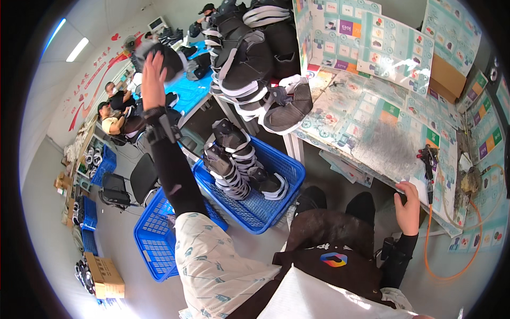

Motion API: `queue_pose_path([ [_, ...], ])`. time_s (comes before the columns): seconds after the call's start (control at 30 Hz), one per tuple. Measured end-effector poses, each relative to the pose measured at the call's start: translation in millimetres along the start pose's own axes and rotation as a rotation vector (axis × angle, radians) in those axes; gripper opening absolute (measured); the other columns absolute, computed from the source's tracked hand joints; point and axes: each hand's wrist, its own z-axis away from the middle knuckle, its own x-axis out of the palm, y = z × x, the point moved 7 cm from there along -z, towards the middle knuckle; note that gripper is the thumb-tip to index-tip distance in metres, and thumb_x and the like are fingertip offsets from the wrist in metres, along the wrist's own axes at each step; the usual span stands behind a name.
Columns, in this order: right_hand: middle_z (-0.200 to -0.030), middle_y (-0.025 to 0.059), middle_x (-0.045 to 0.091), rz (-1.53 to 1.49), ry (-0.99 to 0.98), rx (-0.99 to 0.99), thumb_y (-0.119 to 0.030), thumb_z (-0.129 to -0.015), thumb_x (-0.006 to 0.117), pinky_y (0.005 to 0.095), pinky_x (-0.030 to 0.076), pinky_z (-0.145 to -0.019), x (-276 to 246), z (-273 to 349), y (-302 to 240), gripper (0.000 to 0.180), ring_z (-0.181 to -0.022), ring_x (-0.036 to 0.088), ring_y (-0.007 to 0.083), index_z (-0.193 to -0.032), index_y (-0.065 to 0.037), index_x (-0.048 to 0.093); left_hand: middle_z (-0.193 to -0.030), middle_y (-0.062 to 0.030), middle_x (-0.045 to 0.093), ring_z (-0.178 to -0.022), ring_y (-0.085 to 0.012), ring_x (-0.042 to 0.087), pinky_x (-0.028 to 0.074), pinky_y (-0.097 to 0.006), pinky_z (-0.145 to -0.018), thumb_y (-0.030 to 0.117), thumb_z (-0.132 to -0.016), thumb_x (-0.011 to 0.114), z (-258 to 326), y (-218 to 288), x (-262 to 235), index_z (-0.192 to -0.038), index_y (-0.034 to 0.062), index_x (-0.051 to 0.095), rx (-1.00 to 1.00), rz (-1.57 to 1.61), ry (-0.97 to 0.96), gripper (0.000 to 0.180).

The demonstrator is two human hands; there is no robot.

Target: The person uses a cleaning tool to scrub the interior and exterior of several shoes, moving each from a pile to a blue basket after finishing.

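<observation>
left hand [153, 80] high at far left, fingers extended across blurred dark shoe [171, 63]; cannot tell whether gripping. right hand [408, 208] empty, fingers apart, by near edge of papered bench [388, 138], perhaps for balance. shoes [228, 173] nested in blue basket [258, 222], likely saving room.

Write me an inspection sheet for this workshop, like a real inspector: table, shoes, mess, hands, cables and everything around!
Surface: worktable covered with printed sheets; a dark smudge on them.
Job's things: heaped dark shoes at the worktable's left side; more shoes in a blue basket.
Clutter: second blue basket beside the first; black tool on the worktable.
Hands: left hand raised at a blurred dark shoe, grip unclear; right hand empty, near the worktable's edge.
Cables: orange hose hanging in a loop.
Surroundings: seated people, black chair, cardboard box.
</observation>
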Motion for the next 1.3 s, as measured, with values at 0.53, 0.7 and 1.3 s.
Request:
queue_pose_path([
  [0.53, -0.114, 0.0158, 0.066, -1.339, 0.852, -0.78, -0.001, -0.087, 0.057, 0.0374, 0.044, -0.089, -169, -11, -135, 0.018, -0.11, 0.058, 0.0305, -0.097, -0.002, 0.071, -0.122, -0.0169, 0.066, -0.114, -0.0328, 0.064, 0.049, -0.041, -0.1, 0.012, -0.089, 0.073, 452, -13, 329, -0.117, 0.0007, 0.066, -0.192, 0.59, -0.924, 0.031],
  [0.7, -0.103, 0.009, 0.065, -1.45, 0.717, -0.692, -0.003, -0.083, 0.057, 0.034, 0.04, -0.084, -172, -21, -130, 0.016, -0.103, 0.054, 0.0232, -0.087, -0.01, 0.071, -0.109, -0.0168, 0.066, -0.101, -0.0314, 0.065, 0.051, -0.04, -0.091, 0.009, -0.086, 0.072, 456, -5, 320, -0.109, 0.0007, 0.065, -0.134, 0.581, -0.763, 0.026],
  [1.3, -0.092, 0.0104, 0.062, -1.526, 1.075, -0.668, -0.006, -0.083, 0.053, 0.0343, 0.04, -0.072, -185, -4, -39, 0.01, -0.09, 0.056, 0.0254, -0.08, -0.008, 0.062, -0.109, -0.0189, 0.065, -0.097, -0.0384, 0.067, 0.054, -0.042, -0.083, 0.027, -0.086, 0.082, 467, 4, 341, -0.11, 0.0005, 0.063, 0.056, 0.385, -0.86, 0.04],
])
